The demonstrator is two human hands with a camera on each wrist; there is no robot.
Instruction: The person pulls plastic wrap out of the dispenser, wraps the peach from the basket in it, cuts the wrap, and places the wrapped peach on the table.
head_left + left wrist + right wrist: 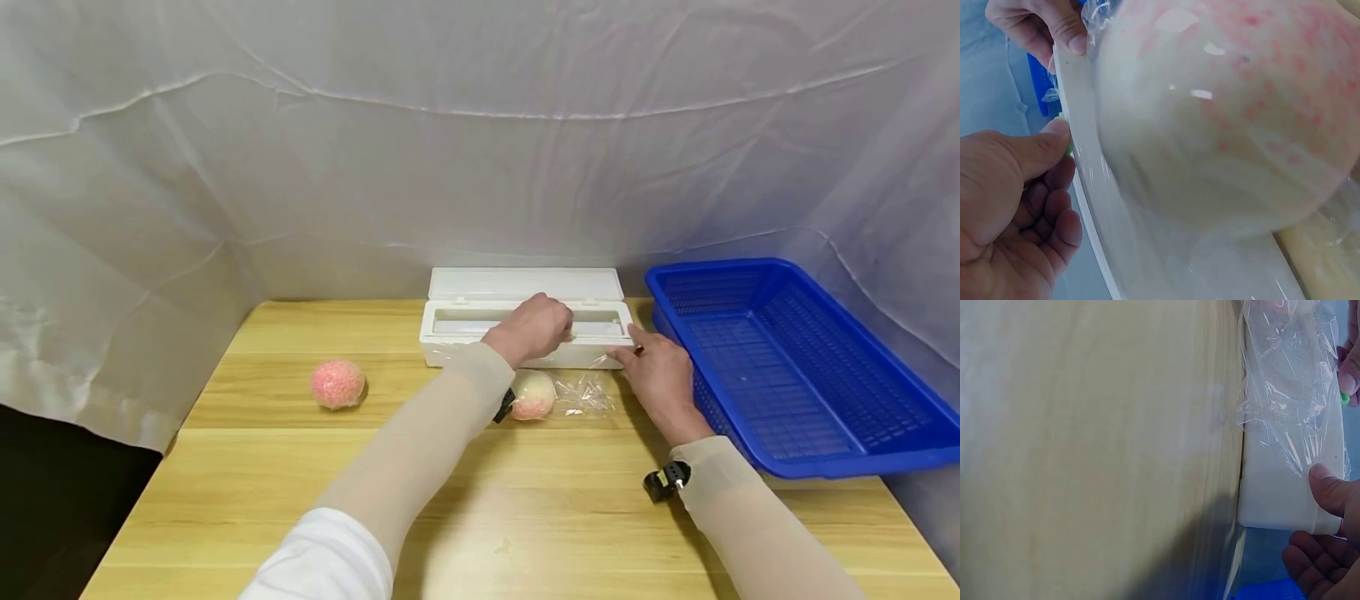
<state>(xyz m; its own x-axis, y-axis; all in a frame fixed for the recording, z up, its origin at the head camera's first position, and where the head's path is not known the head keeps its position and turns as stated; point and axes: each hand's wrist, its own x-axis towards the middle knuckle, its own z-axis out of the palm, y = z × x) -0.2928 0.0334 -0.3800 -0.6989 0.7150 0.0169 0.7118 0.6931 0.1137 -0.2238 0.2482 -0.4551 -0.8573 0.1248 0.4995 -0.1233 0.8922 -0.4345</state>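
Note:
A white cling film dispenser (pixel 566 358) lies at the back of the table with its lid (pixel 525 283) raised. My left hand (pixel 534 327) reaches over its opening; in the left wrist view, thumb and fingers pinch a small green slider (pixel 1070 149) on its edge. My right hand (pixel 660 375) grips the dispenser's right end, thumb on the front face. Clear film (pixel 587 394) drapes down the front, crumpled toward the right. Under film, a cream-and-pink ball (pixel 534 396) sits against the dispenser's front, partly covered by the left wrist.
A pink speckled ball (pixel 337 385), which looks wrapped, rests on the left of the wooden table (pixel 300 500). A blue plastic basket (pixel 750 454) stands on the right, beside the right forearm. Grey cloth (pixel 480 183) hangs behind the table.

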